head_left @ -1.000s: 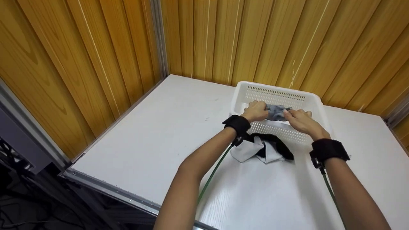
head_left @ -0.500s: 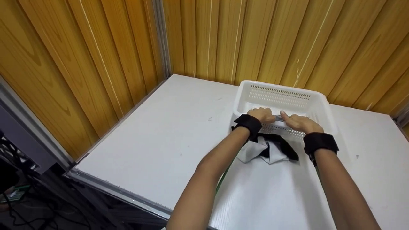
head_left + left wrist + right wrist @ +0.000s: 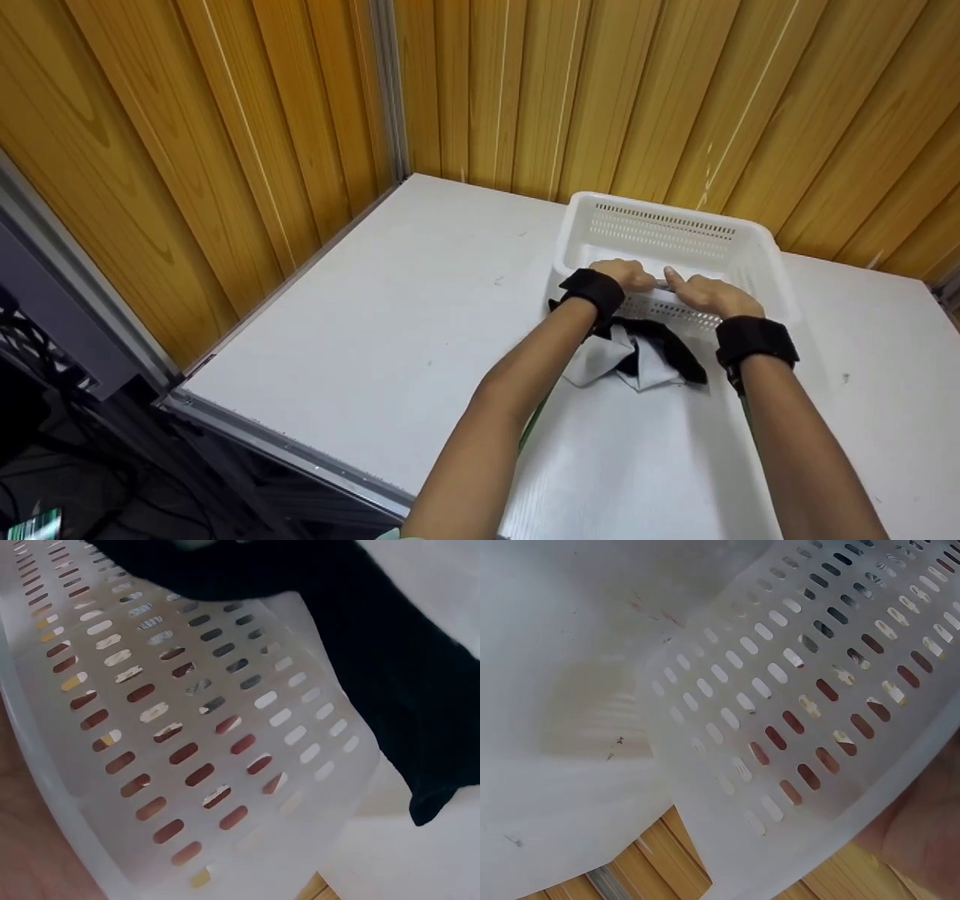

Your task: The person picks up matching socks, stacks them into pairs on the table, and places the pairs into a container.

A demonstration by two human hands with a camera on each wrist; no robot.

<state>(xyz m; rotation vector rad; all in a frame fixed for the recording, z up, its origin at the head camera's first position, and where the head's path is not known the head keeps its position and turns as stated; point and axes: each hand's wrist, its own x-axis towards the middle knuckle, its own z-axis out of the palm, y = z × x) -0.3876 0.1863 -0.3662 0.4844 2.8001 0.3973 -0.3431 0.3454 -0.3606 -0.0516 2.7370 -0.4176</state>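
Observation:
In the head view both hands reach over the near rim of a white plastic basket point(image 3: 679, 217), fingers down inside it. My left hand point(image 3: 624, 274) and right hand point(image 3: 714, 295) hold a grey-blue cloth point(image 3: 661, 285) between them; only a sliver of it shows. The near wall hides most of the fingers. Through the slots of that wall point(image 3: 247, 765) in the left wrist view, bits of skin and grey fabric show. The right thumb points up beside the cloth. Just in front of the basket lie crumpled black and white fabric pieces point(image 3: 645, 360), under the left wrist.
The basket stands on a white table point(image 3: 360, 330), close to the wood-panelled back wall point(image 3: 510, 97). A metal edge point(image 3: 292, 450) borders the table's front left. Black straps with green cables circle both wrists. Dark cables hang below at the lower left.
Both hands have come down and nearer inside the basket with the grey-blue cloth, which is now mostly hidden. The head view has shifted slightly. The black and white fabric stays put.

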